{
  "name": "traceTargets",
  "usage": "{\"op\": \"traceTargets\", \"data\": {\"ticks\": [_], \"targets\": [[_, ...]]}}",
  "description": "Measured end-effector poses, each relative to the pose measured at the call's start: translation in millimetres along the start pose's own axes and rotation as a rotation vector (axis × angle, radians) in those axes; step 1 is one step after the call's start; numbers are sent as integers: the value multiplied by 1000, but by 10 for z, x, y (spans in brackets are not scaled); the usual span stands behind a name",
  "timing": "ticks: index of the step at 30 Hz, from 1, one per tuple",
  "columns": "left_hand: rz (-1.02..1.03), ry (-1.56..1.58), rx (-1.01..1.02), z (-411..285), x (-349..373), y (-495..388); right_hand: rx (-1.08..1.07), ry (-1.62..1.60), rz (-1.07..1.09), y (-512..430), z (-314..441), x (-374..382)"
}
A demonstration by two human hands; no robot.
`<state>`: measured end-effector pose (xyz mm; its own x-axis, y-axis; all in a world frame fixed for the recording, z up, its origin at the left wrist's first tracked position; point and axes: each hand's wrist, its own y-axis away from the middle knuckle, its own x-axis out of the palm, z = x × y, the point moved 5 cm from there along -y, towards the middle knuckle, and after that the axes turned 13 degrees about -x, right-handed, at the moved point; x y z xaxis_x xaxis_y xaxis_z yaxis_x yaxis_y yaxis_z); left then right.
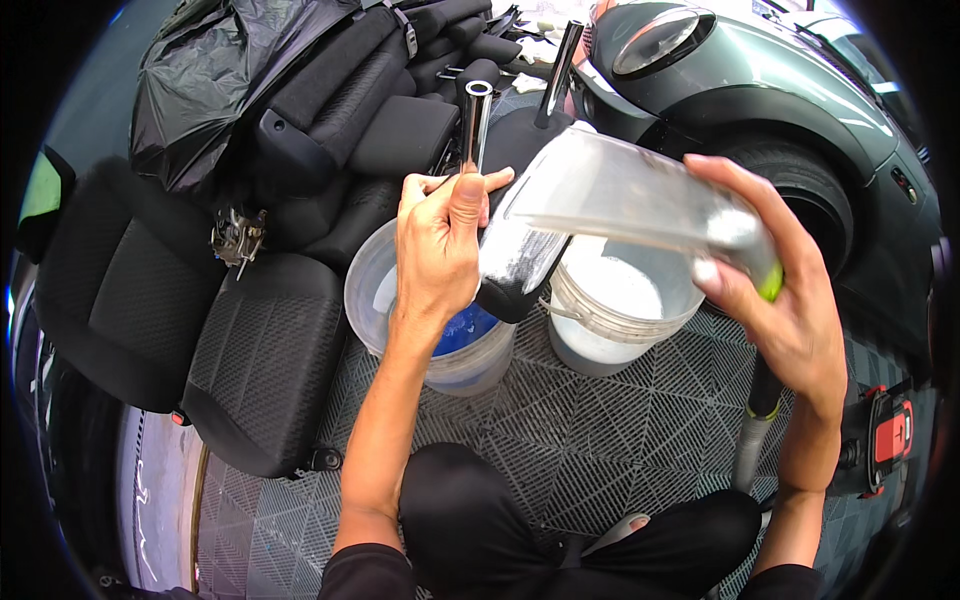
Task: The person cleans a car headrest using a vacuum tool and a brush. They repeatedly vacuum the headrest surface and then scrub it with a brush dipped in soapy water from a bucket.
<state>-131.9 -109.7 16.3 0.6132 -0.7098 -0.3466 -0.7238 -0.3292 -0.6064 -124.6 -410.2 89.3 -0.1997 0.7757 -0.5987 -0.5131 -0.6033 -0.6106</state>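
Note:
My left hand (442,232) grips one chromed post of a black car headrest (517,225); the other post rises beside it. White foam covers part of the headrest's cloth face. With my right hand (780,300) I hold a clear plastic vacuum nozzle (622,187), slightly blurred, its wide mouth against the foamy cloth. A hose (750,442) runs down below my right hand. Beneath the headrest stand two translucent buckets: the left bucket (472,375) holds something blue, the right bucket (622,322) has white foam in it.
Black car seats (262,360) lie at the left, with a black plastic bag (202,82) over seat parts behind. A grey-green car (750,82) with its front wheel stands at the upper right. A red and black machine (889,435) is at the far right. Grated tiles (555,442) cover the floor.

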Motion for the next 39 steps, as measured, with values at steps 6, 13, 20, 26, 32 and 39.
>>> {"op": "traceTargets", "data": {"ticks": [6,13,20,26,32,39], "targets": [[3,70,-41,53,-30,-19,15,-27,130,-345,10,275],[52,-45,-42,-50,0,4,69,8,206,-423,-46,419],[-64,7,17,-16,39,44,133,36,192,-297,-27,440],[-53,-33,26,-38,35,56,143,-87,99,-129,-82,472],[-79,86,-48,108,-17,10,145,-90,90,32,-114,491],[-60,85,-72,94,-44,-10,82,-125,38,173,-313,591]]}}
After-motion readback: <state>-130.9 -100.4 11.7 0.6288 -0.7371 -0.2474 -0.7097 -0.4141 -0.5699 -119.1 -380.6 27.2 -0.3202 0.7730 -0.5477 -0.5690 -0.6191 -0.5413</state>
